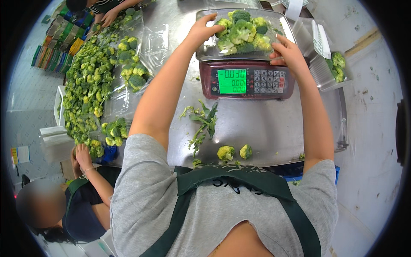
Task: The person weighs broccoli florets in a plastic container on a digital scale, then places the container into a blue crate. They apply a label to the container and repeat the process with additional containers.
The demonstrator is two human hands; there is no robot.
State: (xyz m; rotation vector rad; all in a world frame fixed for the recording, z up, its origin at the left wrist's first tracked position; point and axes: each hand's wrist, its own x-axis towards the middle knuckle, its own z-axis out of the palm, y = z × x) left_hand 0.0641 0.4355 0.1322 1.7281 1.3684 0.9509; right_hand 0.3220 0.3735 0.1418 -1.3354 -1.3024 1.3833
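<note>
Broccoli florets are heaped in a clear plastic tray over the metal platter of a digital scale. I cannot tell whether the tray rests on the platter. My left hand is at the tray's left side, thumb against the florets and index finger spread away. Whether it grips the rim is hidden. At the lower right corner, my right hand pinches the tray's edge between thumb and fingers. Green digits are lit on the scale's display, left of its keypad.
A broccoli pile and clear trays cover the table's left. Broccoli leaves and loose florets lie near me. Stacked containers stand right of the scale. Two co-workers' hands are at the pile.
</note>
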